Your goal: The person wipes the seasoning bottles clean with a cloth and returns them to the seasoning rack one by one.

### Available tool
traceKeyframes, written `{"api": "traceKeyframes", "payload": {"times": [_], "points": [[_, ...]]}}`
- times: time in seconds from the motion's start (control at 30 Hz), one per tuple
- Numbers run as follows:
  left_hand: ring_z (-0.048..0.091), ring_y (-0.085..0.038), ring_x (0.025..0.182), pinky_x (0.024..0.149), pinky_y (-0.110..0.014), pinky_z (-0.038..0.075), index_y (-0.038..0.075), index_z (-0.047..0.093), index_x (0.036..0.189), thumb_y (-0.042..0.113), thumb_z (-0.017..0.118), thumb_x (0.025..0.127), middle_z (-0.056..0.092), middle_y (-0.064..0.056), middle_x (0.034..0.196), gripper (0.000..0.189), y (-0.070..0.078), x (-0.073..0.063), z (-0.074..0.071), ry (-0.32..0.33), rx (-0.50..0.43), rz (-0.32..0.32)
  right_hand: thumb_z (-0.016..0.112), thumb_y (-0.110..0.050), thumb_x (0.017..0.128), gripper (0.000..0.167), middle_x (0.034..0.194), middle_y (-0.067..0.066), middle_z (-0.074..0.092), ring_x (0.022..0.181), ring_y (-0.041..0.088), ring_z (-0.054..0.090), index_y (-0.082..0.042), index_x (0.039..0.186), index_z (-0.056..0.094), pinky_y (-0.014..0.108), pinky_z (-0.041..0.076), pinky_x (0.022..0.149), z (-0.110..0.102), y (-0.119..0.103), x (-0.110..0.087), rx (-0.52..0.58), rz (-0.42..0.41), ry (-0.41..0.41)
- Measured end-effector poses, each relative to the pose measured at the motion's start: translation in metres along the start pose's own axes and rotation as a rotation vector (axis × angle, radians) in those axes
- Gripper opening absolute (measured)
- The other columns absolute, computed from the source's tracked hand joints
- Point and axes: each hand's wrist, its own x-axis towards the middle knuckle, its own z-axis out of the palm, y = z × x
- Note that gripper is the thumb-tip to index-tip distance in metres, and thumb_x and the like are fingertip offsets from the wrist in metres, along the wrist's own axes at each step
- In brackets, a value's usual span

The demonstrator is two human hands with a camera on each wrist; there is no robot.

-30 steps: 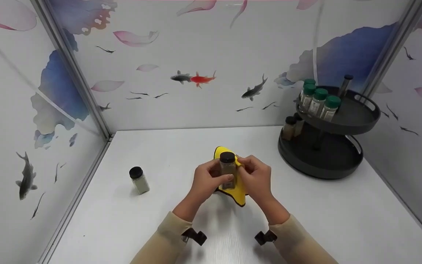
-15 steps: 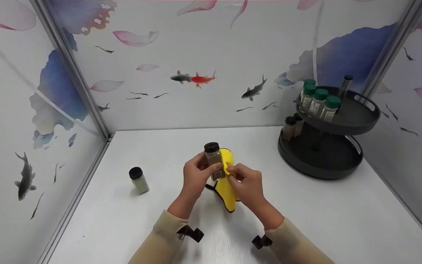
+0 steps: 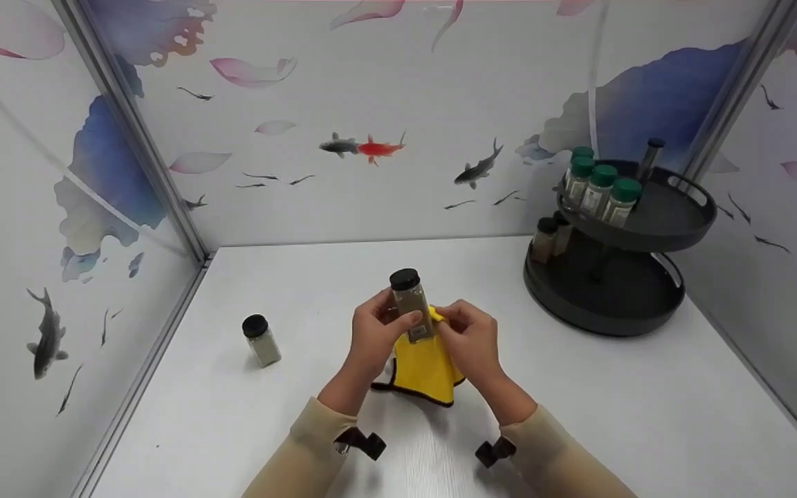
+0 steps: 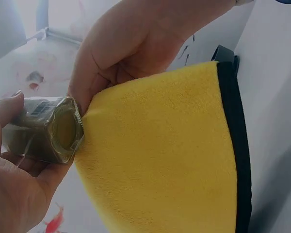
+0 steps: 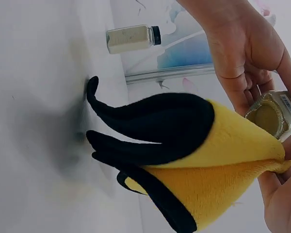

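Note:
My left hand (image 3: 375, 337) grips a clear glass spice jar (image 3: 411, 304) with a black lid, tilted and held above the table. In the left wrist view the base of that spice jar (image 4: 63, 128) faces the camera, showing brownish powder inside. My right hand (image 3: 469, 339) pinches a yellow cloth (image 3: 423, 370) with dark edging close to the jar's side. The cloth hangs down in folds below the fingers; the right wrist view shows the gathered cloth (image 5: 233, 160) with its black border (image 5: 179, 121) spread toward the table.
Another black-lidded jar (image 3: 262, 341) with pale contents stands to the left on the white table (image 3: 184, 415). At the back right is a black two-tier rack (image 3: 606, 311) bearing several green-lidded jars (image 3: 601, 190) above and darker jars (image 3: 544, 239) below. Patterned walls (image 3: 398, 207) enclose the table.
The jar and left hand have shifted slightly left and up. The cloth, earlier behind the jar, now hangs below it, with the right hand still pinching it.

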Motion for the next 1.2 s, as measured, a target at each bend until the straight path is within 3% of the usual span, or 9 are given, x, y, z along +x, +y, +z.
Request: {"api": "traceKeyframes", "payload": {"times": [0.27,0.5,0.7,0.97,1.07,1.2], "points": [[0.075,-0.025,0.112,0.1,-0.037,0.062,0.013,0.067,0.142,0.023,0.082,0.095,0.074,-0.01,0.129,0.05,-0.004,-0.001,0.005,-0.064,0.079,0.039,0.075,-0.002,0.096,0.008,0.099,0.01,0.08,0.073,0.015,0.066,-0.008,0.101,0.08,0.02,0.059,0.071,-0.004,-0.003,0.0,0.031,0.006,0.039],[0.075,-0.018,0.108,0.098,-0.035,0.062,0.023,0.071,0.136,0.03,0.085,0.091,0.076,0.0,0.124,0.048,-0.013,-0.003,0.015,-0.148,0.151,-0.012,0.074,-0.001,0.096,0.01,0.101,0.011,0.08,0.074,0.016,0.067,-0.007,0.102,0.079,0.02,0.06,0.074,-0.018,-0.007,0.007,0.046,-0.031,0.092],[0.076,-0.02,0.103,0.095,-0.038,0.064,0.02,0.072,0.136,0.033,0.086,0.091,0.078,-0.002,0.119,0.049,-0.012,-0.002,0.014,-0.063,0.187,-0.003,0.074,0.0,0.096,0.01,0.103,0.011,0.081,0.072,0.016,0.068,-0.006,0.102,0.079,0.022,0.062,0.073,-0.016,-0.013,0.004,0.045,-0.098,0.066],[0.076,-0.026,0.111,0.097,-0.042,0.063,0.012,0.07,0.135,0.025,0.083,0.094,0.075,-0.01,0.124,0.045,0.001,0.004,-0.006,0.068,0.139,-0.014,0.075,0.005,0.093,0.016,0.098,0.007,0.081,0.069,0.011,0.062,-0.007,0.101,0.081,0.018,0.059,0.069,0.002,-0.012,-0.008,-0.003,-0.184,0.003],[0.076,-0.028,0.112,0.099,-0.043,0.062,0.011,0.071,0.135,0.022,0.083,0.094,0.074,-0.012,0.123,0.044,0.005,0.005,-0.012,0.115,0.126,0.011,0.074,0.007,0.092,0.019,0.092,0.006,0.079,0.069,0.012,0.062,-0.008,0.101,0.082,0.019,0.059,0.069,0.005,-0.01,-0.009,-0.005,-0.146,-0.054],[0.074,-0.028,0.115,0.102,-0.041,0.061,0.011,0.069,0.137,0.021,0.082,0.094,0.073,-0.012,0.124,0.047,0.008,0.004,-0.015,0.132,0.092,0.049,0.073,0.004,0.093,0.019,0.094,0.007,0.078,0.073,0.015,0.063,-0.011,0.101,0.081,0.02,0.059,0.072,0.003,-0.005,-0.005,0.045,-0.008,-0.114]]}}
